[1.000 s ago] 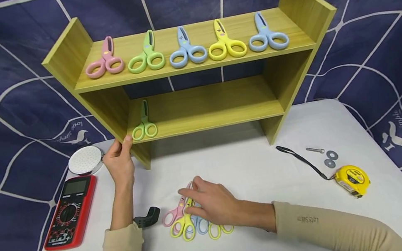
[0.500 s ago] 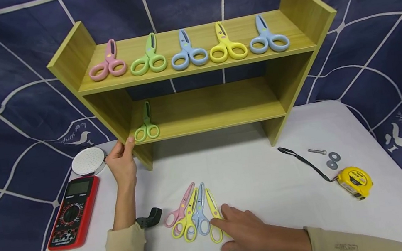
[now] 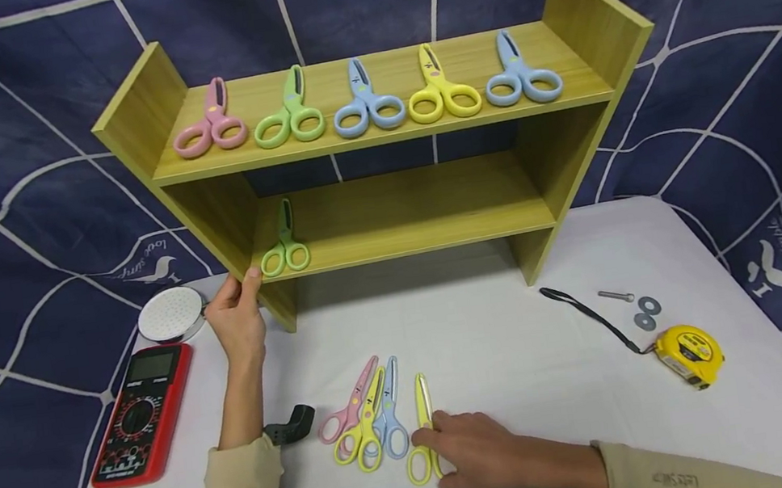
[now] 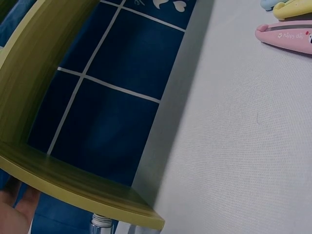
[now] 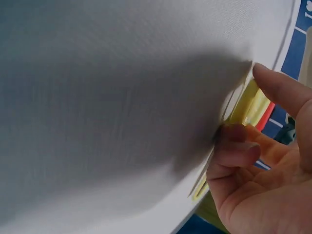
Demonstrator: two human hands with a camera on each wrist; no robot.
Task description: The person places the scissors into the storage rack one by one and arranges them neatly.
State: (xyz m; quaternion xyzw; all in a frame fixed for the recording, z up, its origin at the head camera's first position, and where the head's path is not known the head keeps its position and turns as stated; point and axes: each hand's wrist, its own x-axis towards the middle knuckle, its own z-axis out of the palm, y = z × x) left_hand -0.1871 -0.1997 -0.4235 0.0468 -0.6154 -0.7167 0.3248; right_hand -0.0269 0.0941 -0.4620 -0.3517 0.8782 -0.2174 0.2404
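My left hand (image 3: 238,324) grips the left side panel of a two-tier wooden shelf (image 3: 401,210), thumb on its front edge. My right hand (image 3: 486,454) pinches yellow scissors (image 3: 422,400) by the handle area, low over the white table; in the right wrist view thumb and fingers close on the yellow plastic (image 5: 243,105). Left of it, pink scissors (image 3: 356,400), another yellow pair (image 3: 372,406) and blue scissors (image 3: 390,399) overlap in a fan. Green scissors (image 3: 286,236) lie at the left of the lower tier. Several scissors, including pink ones (image 3: 213,119), line the upper tier, blades pointing back.
At the left lie a red multimeter (image 3: 137,415) and a round white shower head (image 3: 171,314). A yellow tape measure (image 3: 689,354) with a black strap, a bolt (image 3: 615,295) and two washers (image 3: 645,314) are at the right. A blue patterned cloth hangs behind.
My right hand has moved off the fan of scissors to the right, and the rightmost yellow scissors have slid right, away from the others. My left hand stays on the shelf.
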